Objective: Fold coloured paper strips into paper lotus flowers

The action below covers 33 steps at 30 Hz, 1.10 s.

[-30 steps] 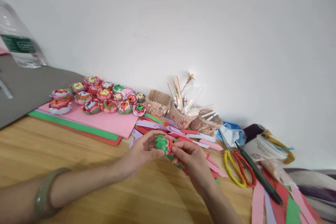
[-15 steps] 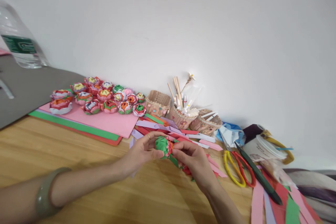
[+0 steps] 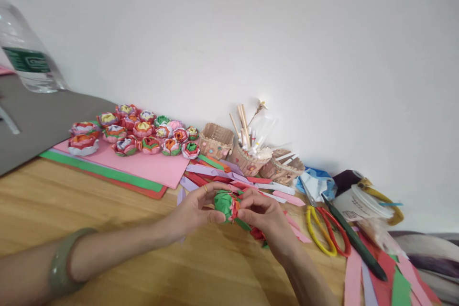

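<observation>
A folded paper flower (image 3: 224, 204), green outside with pink and orange at its right side, is held above the wooden table between both hands. My left hand (image 3: 201, 210) is closed around its green left side, thumb in front. From the right, my right hand (image 3: 263, 215) pinches the pink and orange petals with thumb and fingers. Behind and below the hands lie folded paper strips (image 3: 247, 179) in red, lilac, green and white. More red and green folded pieces (image 3: 257, 234) show partly under my right hand.
Several finished paper flowers (image 3: 143, 129) stand on a pink paper sheet (image 3: 161, 169) at left. Small baskets (image 3: 217, 141) line the wall, one holding sticks. Scissors (image 3: 324, 232), a dark green pen-like tool (image 3: 358, 244), a white tub (image 3: 358, 203) and a water bottle (image 3: 27, 52) are around.
The paper flower has shifted slightly right and is turned a little in my fingers. My right-hand fingers have moved slightly over its pink and orange side.
</observation>
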{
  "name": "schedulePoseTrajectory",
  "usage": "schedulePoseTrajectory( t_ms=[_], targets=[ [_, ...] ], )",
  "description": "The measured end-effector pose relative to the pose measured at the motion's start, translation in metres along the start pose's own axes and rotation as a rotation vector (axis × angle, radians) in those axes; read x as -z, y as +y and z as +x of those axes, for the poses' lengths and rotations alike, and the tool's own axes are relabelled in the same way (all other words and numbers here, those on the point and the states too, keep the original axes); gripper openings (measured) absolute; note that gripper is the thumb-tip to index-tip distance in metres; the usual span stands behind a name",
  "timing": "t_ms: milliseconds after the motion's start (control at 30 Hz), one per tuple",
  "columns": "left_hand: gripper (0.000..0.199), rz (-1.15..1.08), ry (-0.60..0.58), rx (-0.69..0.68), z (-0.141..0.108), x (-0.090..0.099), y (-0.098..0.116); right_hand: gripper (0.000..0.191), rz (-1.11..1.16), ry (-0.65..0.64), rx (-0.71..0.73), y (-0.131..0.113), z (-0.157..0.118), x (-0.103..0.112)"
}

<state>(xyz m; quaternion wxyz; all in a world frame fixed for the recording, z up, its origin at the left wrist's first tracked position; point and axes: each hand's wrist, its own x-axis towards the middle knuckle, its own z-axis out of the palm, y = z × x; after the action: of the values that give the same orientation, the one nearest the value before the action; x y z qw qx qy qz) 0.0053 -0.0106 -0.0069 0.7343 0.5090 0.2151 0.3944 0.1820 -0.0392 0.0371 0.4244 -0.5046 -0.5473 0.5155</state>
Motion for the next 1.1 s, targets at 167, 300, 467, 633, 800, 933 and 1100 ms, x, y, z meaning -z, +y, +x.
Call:
schedulePoseTrajectory(
  t_ms=[167,300,467,633,800,933,1100],
  targets=[
    [0.047,0.005,0.011,-0.001,0.001,0.002,-0.003,0.016,-0.089,0.008,0.088,0.001,0.000,0.003],
    [0.047,0.012,-0.017,0.012,0.000,0.002,-0.002,0.019,-0.111,0.032,0.036,0.002,0.000,0.003],
    [0.049,-0.008,-0.031,0.069,-0.002,0.000,0.003,0.023,-0.066,0.023,-0.071,0.001,0.001,0.002],
    [0.053,0.018,-0.015,0.136,-0.002,0.000,0.001,0.023,-0.048,-0.043,-0.165,0.004,0.000,0.004],
    [0.056,0.046,-0.035,0.132,0.000,0.004,-0.008,0.023,-0.120,-0.045,-0.168,0.005,0.001,0.006],
    [0.051,0.040,0.003,0.061,0.001,0.004,-0.007,0.017,-0.300,0.017,0.005,0.002,-0.001,0.001],
    [0.047,0.009,0.079,0.037,0.001,0.002,-0.007,0.020,-0.620,0.121,0.261,0.005,-0.005,-0.009]
  ],
)
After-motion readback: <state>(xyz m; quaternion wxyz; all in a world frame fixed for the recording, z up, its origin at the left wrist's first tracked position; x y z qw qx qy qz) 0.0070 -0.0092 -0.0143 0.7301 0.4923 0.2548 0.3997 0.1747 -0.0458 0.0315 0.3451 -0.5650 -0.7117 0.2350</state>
